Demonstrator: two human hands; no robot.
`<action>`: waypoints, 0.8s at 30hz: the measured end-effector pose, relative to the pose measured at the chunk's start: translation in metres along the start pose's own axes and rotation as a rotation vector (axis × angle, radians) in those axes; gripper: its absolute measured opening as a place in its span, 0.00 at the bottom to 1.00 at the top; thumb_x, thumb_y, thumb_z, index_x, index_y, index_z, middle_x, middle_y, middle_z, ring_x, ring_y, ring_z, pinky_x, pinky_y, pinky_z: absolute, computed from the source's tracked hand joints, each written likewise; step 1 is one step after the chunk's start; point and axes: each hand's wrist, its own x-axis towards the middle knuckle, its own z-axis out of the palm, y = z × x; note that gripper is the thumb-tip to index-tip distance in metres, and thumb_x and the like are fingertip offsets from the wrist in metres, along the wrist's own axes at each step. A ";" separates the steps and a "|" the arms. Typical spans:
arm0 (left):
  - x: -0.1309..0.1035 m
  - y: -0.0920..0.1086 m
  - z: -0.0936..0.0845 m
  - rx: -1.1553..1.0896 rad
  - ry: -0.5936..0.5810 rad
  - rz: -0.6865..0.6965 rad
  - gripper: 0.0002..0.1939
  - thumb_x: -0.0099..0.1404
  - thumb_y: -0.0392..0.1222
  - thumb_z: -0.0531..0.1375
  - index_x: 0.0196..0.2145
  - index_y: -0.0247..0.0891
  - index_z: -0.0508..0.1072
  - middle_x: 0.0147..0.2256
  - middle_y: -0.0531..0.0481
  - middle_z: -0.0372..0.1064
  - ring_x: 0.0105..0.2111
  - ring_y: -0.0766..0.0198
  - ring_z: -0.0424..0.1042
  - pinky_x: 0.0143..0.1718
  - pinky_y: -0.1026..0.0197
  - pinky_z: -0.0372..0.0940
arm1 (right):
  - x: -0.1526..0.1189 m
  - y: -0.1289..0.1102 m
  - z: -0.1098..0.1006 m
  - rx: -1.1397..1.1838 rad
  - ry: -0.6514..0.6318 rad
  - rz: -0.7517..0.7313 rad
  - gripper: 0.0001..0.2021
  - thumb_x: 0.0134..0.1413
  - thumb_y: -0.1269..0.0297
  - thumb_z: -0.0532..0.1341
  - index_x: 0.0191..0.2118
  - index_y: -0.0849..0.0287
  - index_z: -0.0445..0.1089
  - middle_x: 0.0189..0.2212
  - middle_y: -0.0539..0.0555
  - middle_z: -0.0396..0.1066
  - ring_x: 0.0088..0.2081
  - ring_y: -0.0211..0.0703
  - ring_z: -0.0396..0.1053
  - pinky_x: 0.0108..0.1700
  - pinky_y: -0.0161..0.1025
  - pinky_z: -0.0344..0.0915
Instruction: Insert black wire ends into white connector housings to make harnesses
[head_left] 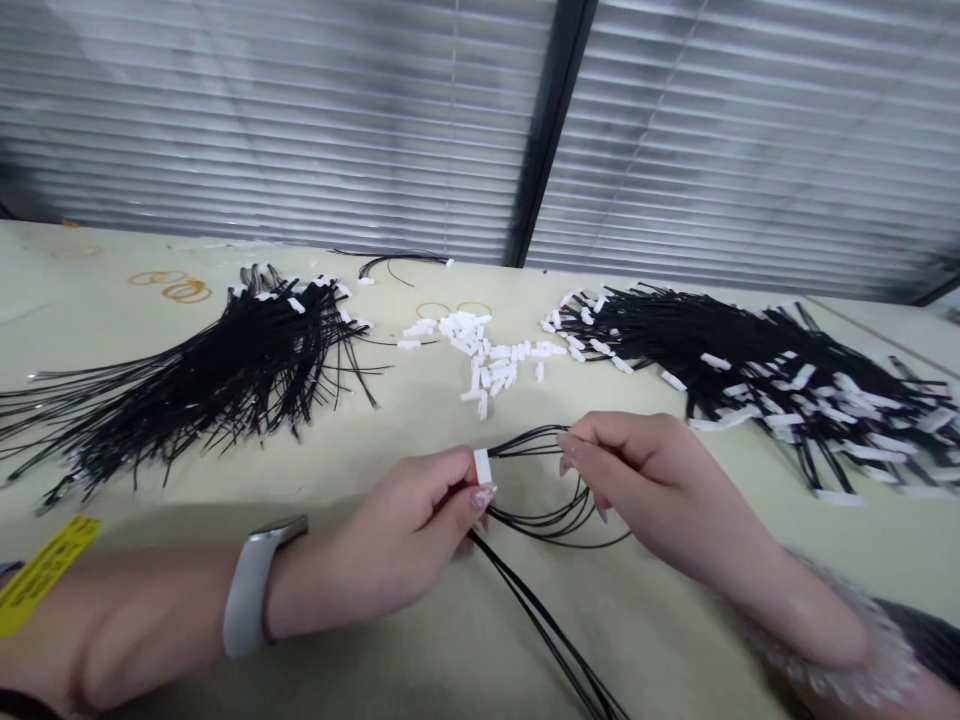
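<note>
Near the middle front of the table, my left hand [431,515] pinches a white plastic connector [482,468] between thumb and fingers. Several thin black wires [551,520] run out of the connector and loop to the right. At the upper part of that loop, my right hand [652,490] has its thumb and forefinger closed on the wires. More black wires [536,615] hang from below my left hand toward the bottom edge. Whether each wire is seated in the connector is too small to tell.
A bundle of black wires [225,350] lies at the left. At the right is a pile of wires with white connectors [712,345]. Loose white connectors [487,355] are scattered between them. Yellow rubber bands [184,290] sit at the back left, before window blinds [300,120].
</note>
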 end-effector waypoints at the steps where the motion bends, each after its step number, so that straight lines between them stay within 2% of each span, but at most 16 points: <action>1: 0.000 0.000 0.000 -0.001 0.005 -0.001 0.11 0.65 0.42 0.46 0.27 0.37 0.60 0.24 0.55 0.61 0.25 0.68 0.61 0.26 0.66 0.58 | 0.000 0.000 0.000 -0.015 0.003 -0.011 0.14 0.55 0.65 0.51 0.20 0.60 0.62 0.13 0.46 0.58 0.17 0.30 0.53 0.18 0.29 0.50; 8: -0.001 0.000 -0.001 -0.005 0.002 0.005 0.12 0.65 0.43 0.45 0.27 0.37 0.60 0.24 0.54 0.61 0.25 0.68 0.61 0.26 0.66 0.58 | 0.000 0.002 0.001 -0.010 0.011 -0.024 0.13 0.54 0.66 0.51 0.22 0.60 0.65 0.13 0.46 0.58 0.16 0.30 0.52 0.17 0.29 0.49; 11: -0.001 0.000 0.000 -0.002 -0.008 0.003 0.12 0.66 0.43 0.45 0.27 0.37 0.60 0.24 0.54 0.60 0.25 0.68 0.61 0.26 0.66 0.58 | 0.000 0.001 0.001 0.126 -0.028 0.051 0.13 0.54 0.64 0.51 0.21 0.60 0.64 0.13 0.46 0.57 0.16 0.30 0.52 0.16 0.28 0.48; 15: 0.000 0.001 0.000 0.015 -0.035 0.008 0.12 0.66 0.42 0.44 0.27 0.37 0.60 0.24 0.55 0.60 0.25 0.68 0.61 0.26 0.65 0.57 | 0.002 0.001 0.001 0.412 -0.149 0.185 0.14 0.54 0.61 0.51 0.21 0.60 0.62 0.11 0.45 0.54 0.14 0.29 0.50 0.16 0.28 0.49; 17: 0.000 0.002 0.000 0.024 -0.040 0.018 0.12 0.66 0.42 0.44 0.27 0.37 0.60 0.24 0.55 0.59 0.25 0.68 0.60 0.26 0.66 0.57 | 0.003 0.002 0.001 0.437 -0.168 0.198 0.14 0.54 0.61 0.51 0.22 0.60 0.62 0.11 0.45 0.54 0.15 0.29 0.51 0.17 0.29 0.49; 20: 0.000 0.003 -0.001 0.023 -0.047 0.032 0.11 0.66 0.40 0.44 0.27 0.37 0.60 0.24 0.55 0.59 0.24 0.69 0.60 0.26 0.66 0.57 | 0.004 0.003 0.003 0.234 -0.138 0.111 0.13 0.54 0.64 0.51 0.21 0.61 0.61 0.14 0.46 0.57 0.18 0.30 0.53 0.20 0.29 0.51; 24: 0.000 0.002 -0.002 0.045 -0.054 0.098 0.11 0.66 0.39 0.46 0.27 0.37 0.60 0.24 0.55 0.60 0.24 0.70 0.59 0.26 0.67 0.56 | 0.002 0.002 0.007 -0.007 -0.144 -0.131 0.11 0.54 0.68 0.51 0.24 0.61 0.64 0.18 0.47 0.61 0.22 0.31 0.55 0.24 0.30 0.52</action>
